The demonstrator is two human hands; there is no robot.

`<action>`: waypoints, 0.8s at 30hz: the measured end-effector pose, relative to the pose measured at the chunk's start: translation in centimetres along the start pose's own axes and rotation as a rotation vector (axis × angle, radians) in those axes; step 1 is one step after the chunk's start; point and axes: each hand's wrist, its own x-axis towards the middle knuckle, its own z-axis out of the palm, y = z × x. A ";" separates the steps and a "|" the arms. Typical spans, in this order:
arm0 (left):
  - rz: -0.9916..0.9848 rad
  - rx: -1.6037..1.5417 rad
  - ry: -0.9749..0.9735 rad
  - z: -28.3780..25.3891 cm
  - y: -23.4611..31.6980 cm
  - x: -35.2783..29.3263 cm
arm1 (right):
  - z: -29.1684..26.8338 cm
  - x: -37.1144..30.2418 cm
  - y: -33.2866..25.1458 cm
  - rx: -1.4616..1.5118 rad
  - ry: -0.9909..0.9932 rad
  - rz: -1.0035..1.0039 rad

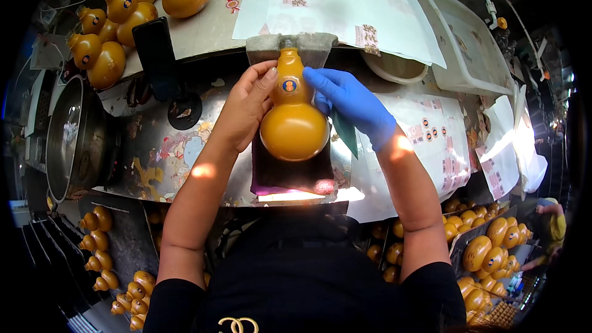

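Observation:
A glossy amber gourd-shaped bottle [295, 132] lies in front of me, its neck pointing away over a grey padded rest [317, 46]. On its upper bulb sits a small round blue-and-orange sticker [289, 86]. My bare left hand [251, 95] grips the bottle's left side, thumb and fingers near the narrow upper part. Wearing a blue glove, my right hand [351, 98] holds the opposite side, thumb against the upper bulb. A flat dark-green piece [344, 132] sticks out below the gloved palm; its held end is hidden. Dark cloth [290, 172] lies under the bottle.
More gourd bottles [105, 61] stand at far left and on the floor. A phone on a stand [157, 61] and a metal pan [77, 139] are to the left. Sticker sheets [425, 142], a white bowl [394, 69] and a plastic tub [462, 43] lie right. Another person is at far right.

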 end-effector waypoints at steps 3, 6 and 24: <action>0.095 0.183 -0.050 -0.3 -0.7 0.2 | 1.0 0.3 -0.7 -0.096 0.030 -0.024; 0.116 0.221 -0.065 -0.2 -0.8 -0.1 | 0.3 0.8 0.1 -0.101 -0.027 -0.048; 0.557 0.745 -0.064 -0.9 -0.3 -1.0 | 0.2 -0.6 0.8 0.053 -0.066 -0.137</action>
